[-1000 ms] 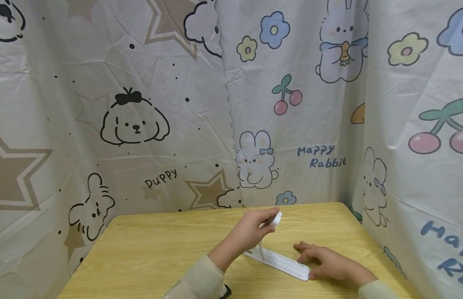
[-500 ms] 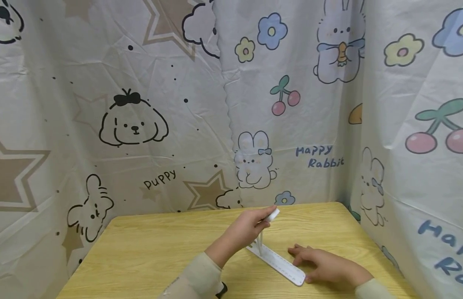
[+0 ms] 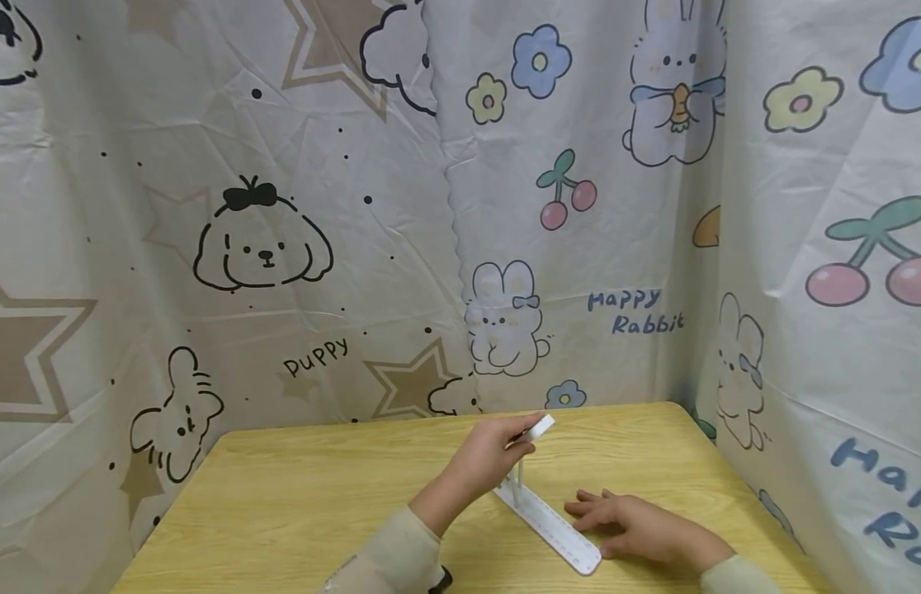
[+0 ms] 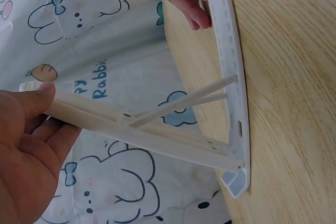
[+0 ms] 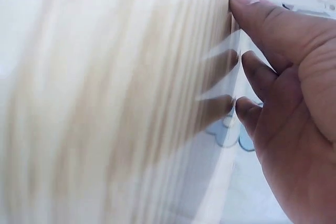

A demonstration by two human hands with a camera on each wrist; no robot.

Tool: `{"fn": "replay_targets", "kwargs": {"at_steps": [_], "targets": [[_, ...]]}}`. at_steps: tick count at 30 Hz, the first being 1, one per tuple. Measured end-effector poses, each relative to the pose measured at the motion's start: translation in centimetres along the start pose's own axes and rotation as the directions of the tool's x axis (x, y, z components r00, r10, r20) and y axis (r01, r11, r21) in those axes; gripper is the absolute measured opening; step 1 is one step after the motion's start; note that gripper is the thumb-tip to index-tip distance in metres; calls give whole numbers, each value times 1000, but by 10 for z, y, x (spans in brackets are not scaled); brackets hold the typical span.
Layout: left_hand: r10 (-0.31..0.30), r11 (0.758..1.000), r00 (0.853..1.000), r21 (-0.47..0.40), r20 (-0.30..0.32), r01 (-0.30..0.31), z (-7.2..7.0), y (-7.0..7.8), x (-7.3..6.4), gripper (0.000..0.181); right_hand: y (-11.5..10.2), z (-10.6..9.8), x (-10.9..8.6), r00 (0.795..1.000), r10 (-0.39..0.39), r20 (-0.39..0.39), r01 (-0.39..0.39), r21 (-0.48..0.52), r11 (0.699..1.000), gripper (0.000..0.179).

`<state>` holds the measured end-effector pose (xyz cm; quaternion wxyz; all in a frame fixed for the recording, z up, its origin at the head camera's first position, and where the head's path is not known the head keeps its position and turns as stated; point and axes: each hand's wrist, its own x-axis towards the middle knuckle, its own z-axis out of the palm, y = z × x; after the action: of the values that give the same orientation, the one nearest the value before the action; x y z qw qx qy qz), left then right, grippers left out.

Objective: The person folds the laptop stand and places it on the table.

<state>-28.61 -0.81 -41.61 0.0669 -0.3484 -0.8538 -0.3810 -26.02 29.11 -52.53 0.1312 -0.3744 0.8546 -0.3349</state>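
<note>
A white folding stand with ruler-like marks on its long base (image 3: 553, 532) rests on the table. In the left wrist view its upper arm (image 4: 152, 142) slants up from a hinge at one end, with thin struts (image 4: 184, 99) bracing it against the base. My left hand (image 3: 475, 460) pinches the raised end of that arm between thumb and fingers. Beside the base's near end is my right hand (image 3: 635, 525), fingers spread and fingertips down at the tabletop. Its thumb (image 5: 262, 17) lies close to the base; whether it touches is unclear.
The wood-grain table (image 3: 319, 495) ends at a back edge against a printed curtain (image 3: 401, 247). More curtain (image 3: 839, 346) hangs along the right side. A small dark object (image 3: 441, 579) peeks out beside the left sleeve.
The base has swung so that its near end points more toward me. My right hand has slid slightly left along with it. The left hand keeps its pinch, shifting a little left.
</note>
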Motion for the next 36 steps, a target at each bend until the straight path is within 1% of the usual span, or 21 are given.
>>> {"fn": "replay_targets", "kwargs": {"at_steps": [4, 8, 10, 16, 19, 21, 23, 25, 27, 32, 36], "targets": [[-1, 999, 1000, -51, 7, 1, -2, -4, 1, 48, -9, 4, 4, 1000, 20, -13, -20, -4, 1000, 47], [1, 996, 1000, -89, 6, 0, -4, -9, 2, 47, -17, 7, 8, 999, 33, -19, -34, -40, 999, 49], [-2, 992, 1000, -126, 8, 4, -4, -11, 2, 47, -21, 9, 10, 999, 30, -25, -31, -62, 998, 50], [-48, 964, 998, -260, 26, 54, -6, -18, 2, 46, -28, 17, 18, 999, 4, -49, -8, -71, 997, 54], [-64, 952, 997, -296, 34, 72, -6, -22, 1, 44, -29, 22, 22, 999, 15, -49, -17, -50, 999, 58], [-73, 944, 996, -320, 45, 83, -6, -24, 1, 44, -29, 25, 24, 998, 38, -47, -40, -32, 999, 60], [-79, 938, 995, -335, 54, 93, -7, -26, 1, 43, -30, 28, 27, 997, 64, -48, -64, -10, 998, 62], [-93, 931, 993, -348, 67, 111, -9, -28, 1, 41, -31, 31, 30, 994, 90, -54, -90, -8, 996, 64], [-100, 930, 992, -348, 73, 119, -10, -30, 1, 40, -33, 33, 34, 991, 115, -62, -115, -7, 993, 66], [-123, 926, 990, -350, 74, 142, -12, -32, 1, 37, -40, 40, 40, 991, 99, -94, -101, -23, 995, 71], [-113, 921, 991, -368, 70, 131, -13, -37, 1, 37, -43, 45, 44, 991, 65, -118, -69, -36, 997, 74]]}}
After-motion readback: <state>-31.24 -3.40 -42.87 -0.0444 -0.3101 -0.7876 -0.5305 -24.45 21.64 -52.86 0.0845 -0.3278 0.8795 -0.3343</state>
